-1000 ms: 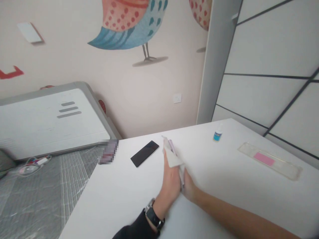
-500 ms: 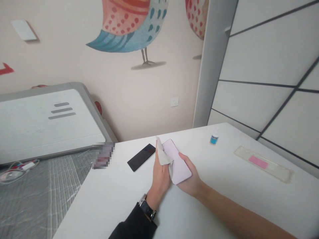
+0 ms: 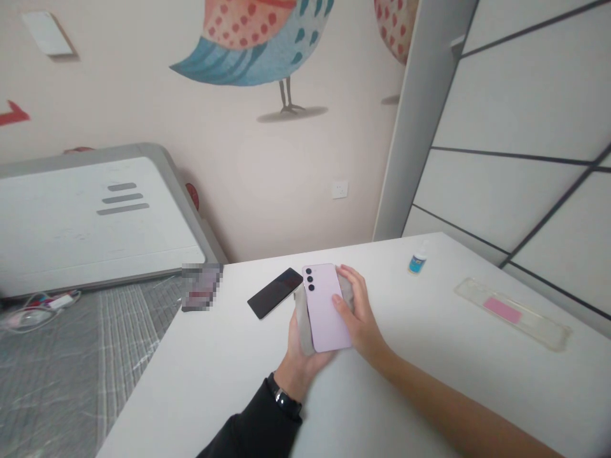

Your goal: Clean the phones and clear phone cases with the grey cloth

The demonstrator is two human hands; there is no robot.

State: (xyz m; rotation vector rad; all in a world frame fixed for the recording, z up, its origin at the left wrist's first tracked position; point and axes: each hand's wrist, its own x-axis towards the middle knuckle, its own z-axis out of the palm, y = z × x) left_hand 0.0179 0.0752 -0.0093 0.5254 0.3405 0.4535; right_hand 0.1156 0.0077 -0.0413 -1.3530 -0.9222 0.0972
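A light purple smartphone (image 3: 327, 312) is held above the table, its back with three camera lenses facing up. My left hand (image 3: 303, 366) is closed round its lower left side, with a grey cloth (image 3: 304, 321) between palm and phone. On the right edge, my right hand (image 3: 360, 318) grips the phone, thumb on its back; cloth also shows under those fingers. The cloth's middle is hidden behind the phone. Just beyond my left hand lies a black phone (image 3: 275, 292), dark glass side up.
On the white table (image 3: 214, 375), a small white bottle with a blue label (image 3: 417, 260) stands at the far right. Nearer lies a clear plastic case (image 3: 539, 326) with a pink patch. A pixelated item (image 3: 201, 286) sits at the table's left edge.
My left hand now lies under the phone's lower left side instead of pressing the cloth on its back. The camera lenses are uncovered, and the phone stands more upright in view.
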